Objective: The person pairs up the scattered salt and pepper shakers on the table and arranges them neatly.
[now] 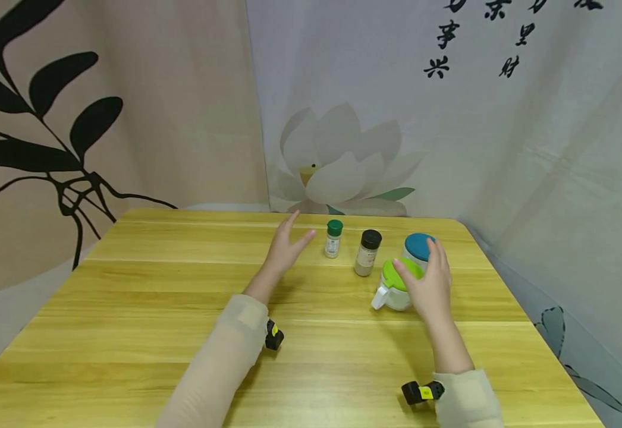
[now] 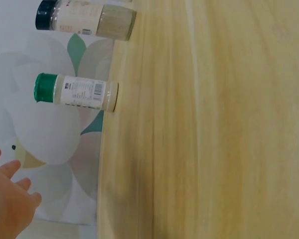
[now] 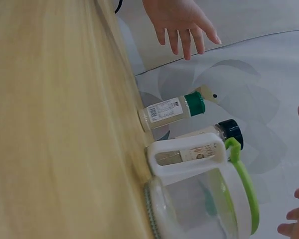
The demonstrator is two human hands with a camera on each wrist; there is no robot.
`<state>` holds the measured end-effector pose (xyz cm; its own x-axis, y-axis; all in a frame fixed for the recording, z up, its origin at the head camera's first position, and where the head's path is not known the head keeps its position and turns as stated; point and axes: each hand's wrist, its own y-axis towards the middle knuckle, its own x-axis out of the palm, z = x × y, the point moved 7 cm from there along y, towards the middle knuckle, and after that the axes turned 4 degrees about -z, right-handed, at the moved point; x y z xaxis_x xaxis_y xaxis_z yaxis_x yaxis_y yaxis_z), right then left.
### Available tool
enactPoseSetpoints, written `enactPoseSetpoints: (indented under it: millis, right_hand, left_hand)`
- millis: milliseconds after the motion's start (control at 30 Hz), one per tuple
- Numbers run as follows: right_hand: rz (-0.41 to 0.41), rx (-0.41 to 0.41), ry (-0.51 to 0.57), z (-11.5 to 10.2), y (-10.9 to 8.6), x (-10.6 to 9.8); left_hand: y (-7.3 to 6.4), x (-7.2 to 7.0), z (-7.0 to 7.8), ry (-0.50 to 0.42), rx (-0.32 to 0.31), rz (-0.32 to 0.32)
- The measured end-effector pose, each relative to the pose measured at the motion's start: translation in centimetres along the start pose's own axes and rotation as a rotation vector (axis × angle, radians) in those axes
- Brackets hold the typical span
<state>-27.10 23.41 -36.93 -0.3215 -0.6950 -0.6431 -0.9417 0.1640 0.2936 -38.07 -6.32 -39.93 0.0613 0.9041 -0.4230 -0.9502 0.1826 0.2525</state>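
Sleeves: nearest of all, pale, with black wrist cameras at the cuffs.
Left hand: up over the tabletop, thumb and fingers spread apart, near the upright green-capped bottle!
Right hand: fingers apart here too, hovers just beside the green-lidded jug.
Black-capped bottle: stands between green-capped bottle and green-lidded jug.
Blue-lidded jar: right behind the jug, partly hidden.

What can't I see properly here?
Head view: most of the blue-lidded jar, behind the jug and right hand; labels, too small to read.
Left wrist view: part of the left hand, past the left edge.
Right wrist view: part of the black-capped bottle, behind the handle; part of the jug, past the bottom edge.
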Motion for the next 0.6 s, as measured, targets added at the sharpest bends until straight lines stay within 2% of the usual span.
enactPoseSetpoints:
  millis: [600]
  right_hand:
    - [0.021, 0.056, 0.052, 1.4, -1.2, 1.1]
  left_hand:
    - [-0.3, 1.8, 0.2, -0.083, -0.031, -0.022]
